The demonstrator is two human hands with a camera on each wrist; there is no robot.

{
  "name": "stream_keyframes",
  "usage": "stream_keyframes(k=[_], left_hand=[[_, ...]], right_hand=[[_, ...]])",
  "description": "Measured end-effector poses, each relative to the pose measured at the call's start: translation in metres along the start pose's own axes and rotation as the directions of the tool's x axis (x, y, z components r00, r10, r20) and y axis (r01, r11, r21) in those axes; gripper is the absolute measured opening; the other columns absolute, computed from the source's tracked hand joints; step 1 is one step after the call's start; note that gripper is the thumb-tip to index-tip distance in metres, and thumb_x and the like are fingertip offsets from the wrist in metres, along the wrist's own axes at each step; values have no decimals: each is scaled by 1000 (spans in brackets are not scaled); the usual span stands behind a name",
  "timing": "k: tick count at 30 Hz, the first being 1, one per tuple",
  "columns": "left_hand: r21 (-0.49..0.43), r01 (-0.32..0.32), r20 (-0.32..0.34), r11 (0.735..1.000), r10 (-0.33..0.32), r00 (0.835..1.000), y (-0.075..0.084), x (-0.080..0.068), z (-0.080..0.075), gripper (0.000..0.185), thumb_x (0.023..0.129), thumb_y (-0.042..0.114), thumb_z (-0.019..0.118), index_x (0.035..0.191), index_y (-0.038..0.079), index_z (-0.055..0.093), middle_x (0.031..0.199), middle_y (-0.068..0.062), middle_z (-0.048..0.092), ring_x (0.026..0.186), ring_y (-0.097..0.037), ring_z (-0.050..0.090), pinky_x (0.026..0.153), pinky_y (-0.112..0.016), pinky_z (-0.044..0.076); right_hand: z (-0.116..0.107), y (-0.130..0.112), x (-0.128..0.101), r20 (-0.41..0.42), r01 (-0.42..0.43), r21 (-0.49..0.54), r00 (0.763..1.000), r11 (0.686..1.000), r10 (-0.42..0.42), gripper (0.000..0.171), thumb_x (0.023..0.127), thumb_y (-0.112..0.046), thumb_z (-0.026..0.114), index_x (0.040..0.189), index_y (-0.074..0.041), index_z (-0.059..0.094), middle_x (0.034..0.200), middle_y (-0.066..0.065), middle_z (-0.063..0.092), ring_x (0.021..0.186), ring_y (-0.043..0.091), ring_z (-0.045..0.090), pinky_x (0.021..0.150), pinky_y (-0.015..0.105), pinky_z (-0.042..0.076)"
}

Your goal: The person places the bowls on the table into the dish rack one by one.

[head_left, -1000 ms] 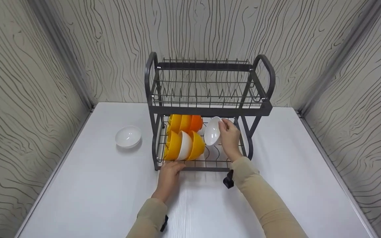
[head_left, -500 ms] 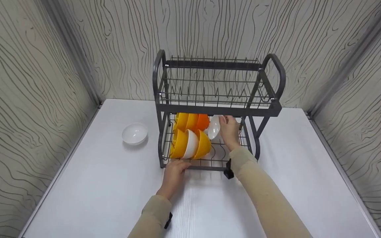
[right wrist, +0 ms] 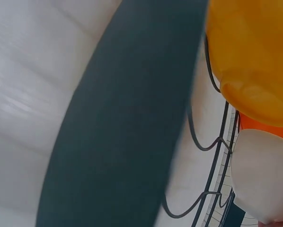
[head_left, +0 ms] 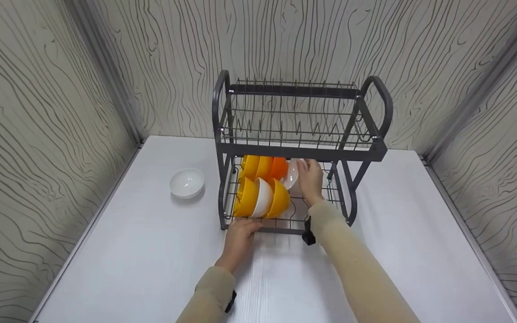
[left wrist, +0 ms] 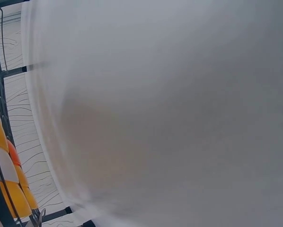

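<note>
A dark grey two-tier dish rack (head_left: 299,151) stands at the back of a white table (head_left: 151,260). On its lower shelf stand yellow, orange and white bowls (head_left: 262,197) on edge. My right hand (head_left: 310,177) reaches inside the lower shelf and holds a white bowl (head_left: 291,174) upright against the orange bowl (head_left: 279,168) in the back row. My left hand (head_left: 240,233) rests on the rack's front bottom bar, fingers curled over it. The right wrist view shows the white bowl (right wrist: 267,182) beside a yellow bowl (right wrist: 252,56) and the wire shelf.
Another white bowl (head_left: 187,182) sits upright on the table left of the rack. The rack's upper tier (head_left: 294,121) holds nothing. Patterned walls close in on three sides. The left wrist view is mostly blurred white table surface.
My right hand has carried the white bowl deeper into the lower shelf and to the left, up against the orange bowl. The left hand has stayed on the rack's front bar.
</note>
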State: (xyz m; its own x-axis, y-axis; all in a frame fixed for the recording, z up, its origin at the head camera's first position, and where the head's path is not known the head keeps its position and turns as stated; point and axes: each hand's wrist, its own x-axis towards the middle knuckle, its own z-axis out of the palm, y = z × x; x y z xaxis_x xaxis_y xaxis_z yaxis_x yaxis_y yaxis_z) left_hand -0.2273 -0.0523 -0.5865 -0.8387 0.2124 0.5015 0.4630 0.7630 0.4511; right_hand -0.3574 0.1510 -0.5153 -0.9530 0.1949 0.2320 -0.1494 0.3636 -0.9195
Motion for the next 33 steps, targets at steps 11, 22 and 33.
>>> stream_keyframes(k=[11, 22, 33], left_hand=[[7, 15, 1, 1000, -15, 1000, -2, -2, 0, 26, 82, -1, 59, 92, 18, 74, 82, 8, 70, 76, -9, 59, 74, -27, 48], [0, 11, 5, 1000, -11, 1000, -3, -3, 3, 24, 83, 0, 59, 92, 18, 73, 83, 8, 70, 78, -10, 60, 76, -27, 46], [-3, -48, -59, 999, 48, 997, -3, -2, 4, 25, 79, -3, 60, 89, 16, 74, 77, 8, 69, 73, -9, 59, 71, -26, 45]], right_hand=[[6, 2, 1, 68, 58, -60, 996, 997, -53, 49, 94, -25, 52, 141, -19, 37, 144, 10, 38, 135, 26, 35, 109, 38, 35], [8, 1, -2, 119, 87, -127, 990, 988, -72, 57, 91, -29, 57, 142, -32, 33, 148, 2, 33, 138, 23, 27, 112, 44, 28], [8, -4, 3, 185, 125, -124, 978, 984, -101, 59, 91, -22, 58, 144, -25, 33, 151, 5, 27, 139, 26, 23, 115, 44, 22]])
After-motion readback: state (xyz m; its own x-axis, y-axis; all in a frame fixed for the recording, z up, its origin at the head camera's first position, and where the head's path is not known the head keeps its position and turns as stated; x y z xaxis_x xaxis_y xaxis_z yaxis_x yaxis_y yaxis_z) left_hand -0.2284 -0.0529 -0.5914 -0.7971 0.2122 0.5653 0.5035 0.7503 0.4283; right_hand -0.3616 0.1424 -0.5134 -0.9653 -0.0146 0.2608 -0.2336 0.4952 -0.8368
